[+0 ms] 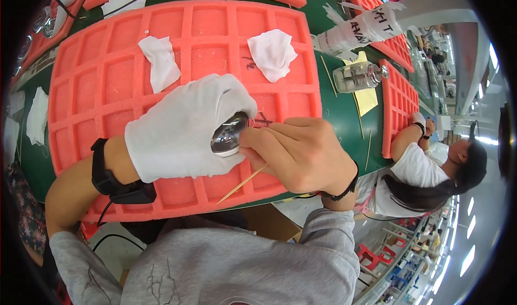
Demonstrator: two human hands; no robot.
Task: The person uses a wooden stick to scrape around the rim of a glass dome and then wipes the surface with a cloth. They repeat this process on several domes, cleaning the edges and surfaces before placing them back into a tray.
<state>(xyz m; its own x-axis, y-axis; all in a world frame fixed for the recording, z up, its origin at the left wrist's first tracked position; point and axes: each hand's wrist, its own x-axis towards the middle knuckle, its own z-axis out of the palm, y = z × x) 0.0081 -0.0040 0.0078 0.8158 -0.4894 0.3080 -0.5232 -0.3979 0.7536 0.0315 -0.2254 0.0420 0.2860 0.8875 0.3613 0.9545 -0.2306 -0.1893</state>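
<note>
Gloved left hand (186, 130) closed around shiny metal part (229, 135); bare right hand (301, 154) pinched thin wooden stick (242, 184) against it; risk judged: stick slipping, scratching polished face

White-gloved left hand (186, 130), silvery shiny disc (228, 135), salmon-pink gridded foam tray (102, 79), green table (344, 111), white cloths (272, 53).

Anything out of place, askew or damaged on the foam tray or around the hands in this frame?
Nothing looks damaged or spilled. Two crumpled white cloths lie loose on the red foam tray. The gloved left hand holds a shiny metal piece; the bare right hand holds a thin wooden stick.
</note>
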